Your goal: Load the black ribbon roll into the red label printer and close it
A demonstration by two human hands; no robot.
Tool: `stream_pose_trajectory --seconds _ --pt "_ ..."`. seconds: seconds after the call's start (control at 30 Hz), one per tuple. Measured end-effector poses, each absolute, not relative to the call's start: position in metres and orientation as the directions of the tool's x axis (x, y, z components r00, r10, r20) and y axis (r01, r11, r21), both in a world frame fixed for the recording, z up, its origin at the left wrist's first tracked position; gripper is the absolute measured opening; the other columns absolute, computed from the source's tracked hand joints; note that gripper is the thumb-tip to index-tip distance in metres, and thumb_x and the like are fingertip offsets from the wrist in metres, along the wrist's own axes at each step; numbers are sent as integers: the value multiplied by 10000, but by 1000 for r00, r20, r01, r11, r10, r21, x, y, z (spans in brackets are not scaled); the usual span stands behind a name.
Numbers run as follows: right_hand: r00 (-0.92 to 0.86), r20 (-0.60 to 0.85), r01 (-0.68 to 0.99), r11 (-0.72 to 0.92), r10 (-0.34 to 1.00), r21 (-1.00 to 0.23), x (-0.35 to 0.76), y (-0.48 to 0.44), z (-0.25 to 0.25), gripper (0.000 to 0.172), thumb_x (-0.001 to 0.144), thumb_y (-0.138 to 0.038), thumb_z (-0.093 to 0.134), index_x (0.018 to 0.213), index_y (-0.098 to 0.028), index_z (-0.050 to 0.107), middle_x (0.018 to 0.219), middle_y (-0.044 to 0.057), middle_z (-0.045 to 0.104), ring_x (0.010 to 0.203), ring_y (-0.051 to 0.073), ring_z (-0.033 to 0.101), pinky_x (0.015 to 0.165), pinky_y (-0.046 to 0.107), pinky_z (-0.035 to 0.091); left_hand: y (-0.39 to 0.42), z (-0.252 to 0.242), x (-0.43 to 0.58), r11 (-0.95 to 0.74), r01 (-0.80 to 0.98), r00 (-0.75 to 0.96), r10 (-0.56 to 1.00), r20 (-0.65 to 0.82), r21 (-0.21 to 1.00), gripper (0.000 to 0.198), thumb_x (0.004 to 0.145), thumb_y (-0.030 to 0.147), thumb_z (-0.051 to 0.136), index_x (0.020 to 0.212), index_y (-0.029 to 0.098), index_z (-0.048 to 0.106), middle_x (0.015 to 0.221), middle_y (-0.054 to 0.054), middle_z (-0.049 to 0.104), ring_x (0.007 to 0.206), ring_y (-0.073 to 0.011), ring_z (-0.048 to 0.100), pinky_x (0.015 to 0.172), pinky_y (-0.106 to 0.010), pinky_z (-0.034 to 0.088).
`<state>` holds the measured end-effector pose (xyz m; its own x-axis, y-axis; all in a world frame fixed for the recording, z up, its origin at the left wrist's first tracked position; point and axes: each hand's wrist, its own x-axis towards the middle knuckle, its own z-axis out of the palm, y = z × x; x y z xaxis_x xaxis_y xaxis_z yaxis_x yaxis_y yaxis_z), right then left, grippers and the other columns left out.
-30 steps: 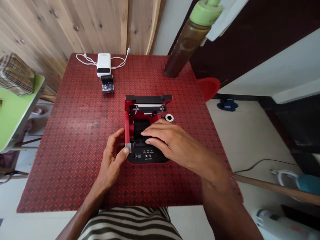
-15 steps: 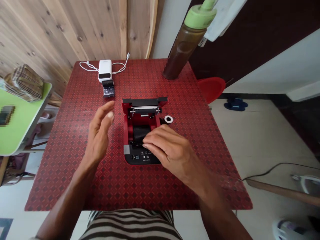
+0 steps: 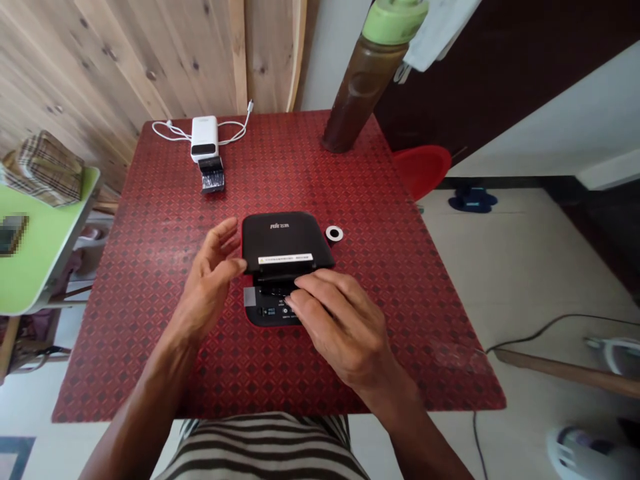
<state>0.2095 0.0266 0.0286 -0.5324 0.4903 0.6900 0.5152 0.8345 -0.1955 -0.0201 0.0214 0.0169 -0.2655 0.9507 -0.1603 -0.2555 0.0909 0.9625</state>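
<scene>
A red and black label printer (image 3: 273, 319) sits mid-table, its black lid (image 3: 283, 237) swung down almost shut over the body. A narrow gap shows along the lid's front. In that gap lies a shiny black film strip (image 3: 273, 291); its roll is hidden. My left hand (image 3: 213, 267) is beside the lid's left side, fingers apart, thumb tip against the front left corner. My right hand (image 3: 345, 317) is at the printer's front right, thumb and fingers pinched at the film's end, which they mostly hide. A small white-rimmed roll (image 3: 334, 233) stands by the lid's right side.
On the red patterned table (image 3: 400, 333), a white power bank (image 3: 204, 139) with a cable stands at the back left, a black strip piece (image 3: 213, 177) before it. A tall brown bottle (image 3: 363, 87) stands back right. A green table (image 3: 35, 273) is left, a red stool (image 3: 423, 170) right.
The printer's lid has come down from upright toward me, covering the roll compartment. My left hand has moved right to the lid's edge. My right hand stays at the front, pinched.
</scene>
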Motion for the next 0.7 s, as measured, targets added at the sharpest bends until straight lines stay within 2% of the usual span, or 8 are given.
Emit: stream_pose_trajectory --seconds 0.1,0.2,0.33,0.47,0.7 --pt "-523 679 556 810 514 -185 211 26 26 179 1077 -48 732 1091 -224 764 1189 115 898 1139 282 839 929 430 705 6 7 -18 182 -266 -195 952 -238 947 680 806 349 903 1463 322 728 1662 -99 694 1604 -420 588 1293 -620 524" --pt "-523 644 551 798 558 -244 211 29 27 171 1088 -63 725 1067 -231 745 1283 124 893 1217 287 847 1018 455 692 1 3 -17 197 -263 -173 954 -247 945 687 849 385 884 1510 296 720 1628 -119 723 1592 -419 606 1306 -632 509" --pt "-540 590 515 790 600 -333 211 31 30 197 1109 -58 681 1066 -240 742 1238 89 910 1189 272 870 1033 463 691 0 0 -17 167 -217 -167 964 -205 962 682 891 402 866 1547 295 710 1623 -120 730 1573 -409 626 1298 -623 518" --pt "-538 553 504 769 636 -395 212 30 32 173 1118 -67 674 1144 -221 750 1233 98 912 1201 272 873 1050 457 702 -1 -2 -17 150 -175 -171 969 -180 973 652 926 392 843 1559 316 706 1619 -111 737 1540 -394 656 1276 -615 546" --pt "-514 530 507 738 674 -446 210 27 27 174 1131 -78 659 1182 -220 746 1239 96 909 1218 271 867 1069 463 707 -4 -6 -15 147 -195 -204 961 -186 970 652 922 396 881 1545 314 708 1635 -103 731 1576 -382 636 1335 -616 489"
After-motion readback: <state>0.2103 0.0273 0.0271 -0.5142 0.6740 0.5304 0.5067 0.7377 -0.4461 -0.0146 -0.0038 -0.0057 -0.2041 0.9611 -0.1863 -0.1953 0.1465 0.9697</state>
